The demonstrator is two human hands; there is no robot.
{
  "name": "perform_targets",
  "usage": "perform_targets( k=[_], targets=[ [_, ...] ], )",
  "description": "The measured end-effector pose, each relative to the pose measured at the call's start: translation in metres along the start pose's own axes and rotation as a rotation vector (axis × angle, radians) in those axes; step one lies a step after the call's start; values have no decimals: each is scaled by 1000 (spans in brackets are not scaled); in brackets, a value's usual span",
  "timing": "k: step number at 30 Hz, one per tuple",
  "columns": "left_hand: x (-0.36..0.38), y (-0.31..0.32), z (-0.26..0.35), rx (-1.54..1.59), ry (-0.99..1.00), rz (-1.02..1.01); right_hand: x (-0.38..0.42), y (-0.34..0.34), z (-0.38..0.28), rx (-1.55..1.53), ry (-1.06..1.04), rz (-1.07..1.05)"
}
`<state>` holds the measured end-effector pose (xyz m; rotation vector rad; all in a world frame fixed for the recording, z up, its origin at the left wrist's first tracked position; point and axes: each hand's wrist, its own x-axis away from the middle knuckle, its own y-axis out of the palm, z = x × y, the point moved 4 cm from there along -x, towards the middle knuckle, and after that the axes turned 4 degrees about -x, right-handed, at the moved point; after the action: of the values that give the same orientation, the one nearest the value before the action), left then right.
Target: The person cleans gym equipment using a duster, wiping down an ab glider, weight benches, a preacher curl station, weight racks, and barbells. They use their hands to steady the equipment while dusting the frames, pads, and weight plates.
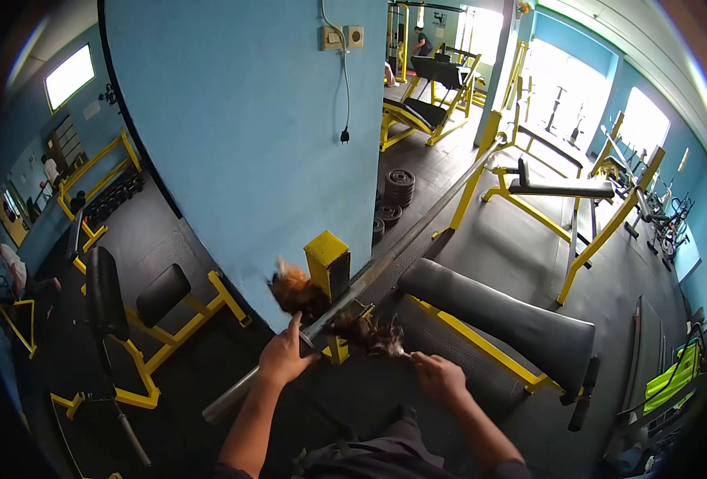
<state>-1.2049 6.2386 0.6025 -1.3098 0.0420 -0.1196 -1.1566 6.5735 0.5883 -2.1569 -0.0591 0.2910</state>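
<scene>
Right hand [441, 377]'s closed round the handle of a feather duster [369, 334] — feathers up against the barbell [367, 277]. Left hand [283, 357]'s at that same barbell, can't tell if it's gripping. Padded bench [501, 319] sits right of the barbell — blue wall [249, 136]'s left of it, weight plates [400, 186] beyond.

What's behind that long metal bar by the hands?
A yellow post and part of the feather duster; whatever sits directly behind the bar is hidden.

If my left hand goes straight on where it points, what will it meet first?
Your left hand would likely meet the orange-brown feathers first; depth is unclear, so it might pass them toward the blue wall.
</scene>
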Motion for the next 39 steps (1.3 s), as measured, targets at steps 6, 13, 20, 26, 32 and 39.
perform_targets(
  k=[6,13,20,26,32,39],
  targets=[
    [27,-17,-22,-33,-51,-14,57,76,-2,-94,286,-69],
    [40,-8,-27,-54,-93,19,97,171,74,-136,674,-408],
    [38,-10,-25,7,-137,-26,122,158,182,-236,909,158],
    [39,-5,-28,-16,-100,43,58,-11,30,-372,305,508],
    [43,-9,-29,34,-48,97,31,-15,-39,-54,-97,229],
    [85,-22,-55,79,-167,98,58,76,-29,-560,240,-62]
  ],
)
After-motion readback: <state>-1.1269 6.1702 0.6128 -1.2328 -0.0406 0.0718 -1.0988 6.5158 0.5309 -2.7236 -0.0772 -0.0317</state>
